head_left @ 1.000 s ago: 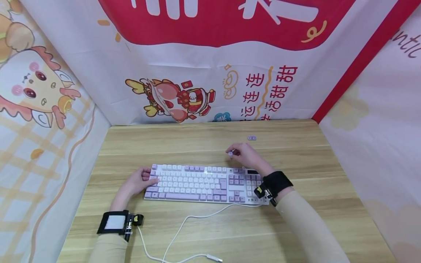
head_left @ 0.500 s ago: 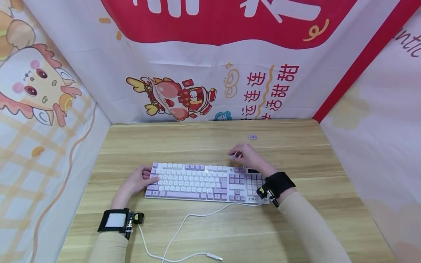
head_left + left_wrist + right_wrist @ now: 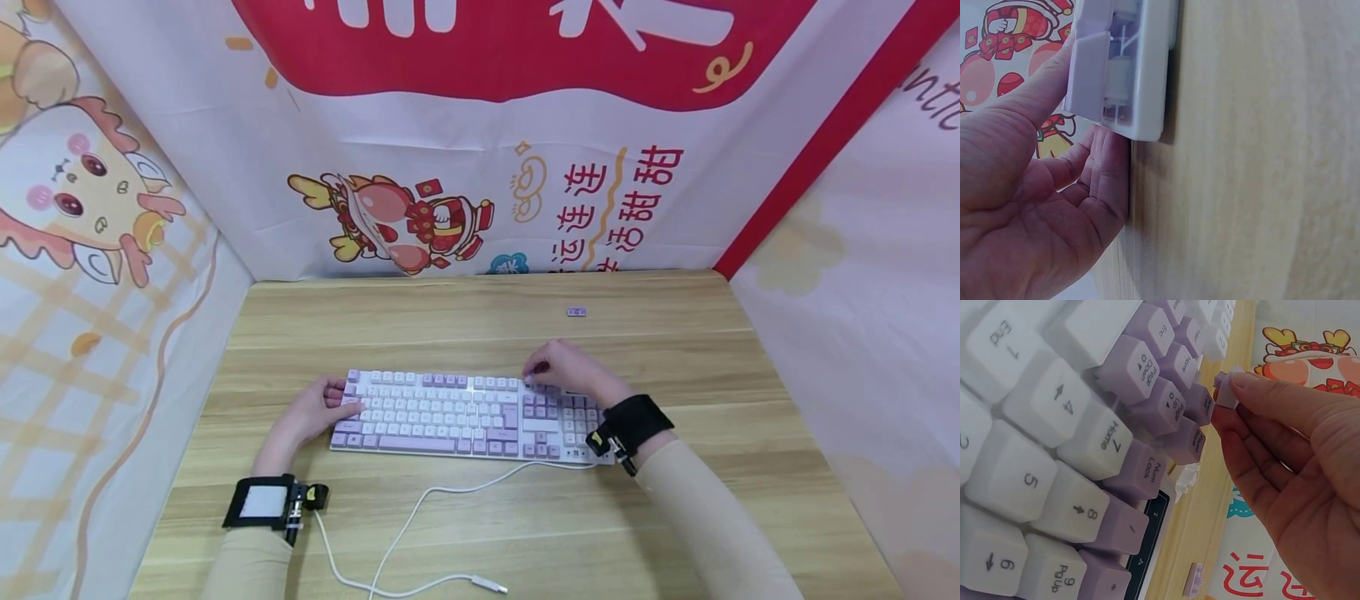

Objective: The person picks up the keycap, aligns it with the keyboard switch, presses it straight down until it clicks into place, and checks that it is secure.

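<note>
A white and lavender keyboard (image 3: 431,414) lies flat on the wooden table. My left hand (image 3: 303,417) holds its left end, thumb over the edge keys and fingers against the side, as the left wrist view shows. Between thumb and index finger of my right hand (image 3: 566,367) is a small lavender keycap (image 3: 1227,392). That hand is at the back edge of the keyboard, above the navigation keys, with the keycap close to the top row. In the right wrist view, the keycap stands tilted beside the lavender keys (image 3: 1197,405); its legend is hidden.
A small purple keycap-like piece (image 3: 576,312) lies on the table (image 3: 420,321) behind the keyboard. A white cable (image 3: 427,500) loops in front, its USB plug (image 3: 489,585) near the front edge. Printed cloth walls (image 3: 420,133) stand around the table.
My right hand has come from the table behind the keyboard to its top row, bringing the keycap along and turning it. The left hand stays on the keyboard's left end.
</note>
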Tool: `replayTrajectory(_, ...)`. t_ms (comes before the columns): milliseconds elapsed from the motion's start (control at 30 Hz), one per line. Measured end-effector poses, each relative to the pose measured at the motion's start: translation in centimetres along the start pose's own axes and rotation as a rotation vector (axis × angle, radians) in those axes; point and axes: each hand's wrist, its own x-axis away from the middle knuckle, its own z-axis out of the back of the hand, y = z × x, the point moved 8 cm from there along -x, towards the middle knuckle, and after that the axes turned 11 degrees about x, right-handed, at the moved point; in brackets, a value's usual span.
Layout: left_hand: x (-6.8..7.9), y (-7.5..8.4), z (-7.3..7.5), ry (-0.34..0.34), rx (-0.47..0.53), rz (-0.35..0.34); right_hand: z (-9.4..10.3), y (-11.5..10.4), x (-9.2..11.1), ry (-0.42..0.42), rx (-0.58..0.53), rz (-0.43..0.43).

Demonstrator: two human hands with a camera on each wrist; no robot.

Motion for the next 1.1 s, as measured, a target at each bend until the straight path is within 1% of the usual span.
replayTrajectory(200,-0.11,-0.04,0.03,0.004,-0.001,-0.005,-0.21,-0.04,-0.19,-0.001,0.009,0.015)
replayTrajectory(433,0.03,-0.1,-0.08,-0.006,0.003,0.015,-0.41,0.18,-0.21,-0.001,0.016,-0.016)
replayTrajectory(567,0.0,-0.14,-0.12,-0.004,0.007,0.015,-0.48,0.16,-0.2,0.007,0.027,-0.013)
replayTrajectory(867,-0.01,-0.24,-0.08,0.004,0.009,0.026,-0.62,-0.31,-0.12,0.026,0.072,0.024)
replayTrajectory(1100,-0.05,-0.24,-0.06,0.004,0.016,0.011,-0.67,-0.41,-0.02,0.031,0.07,0.029)
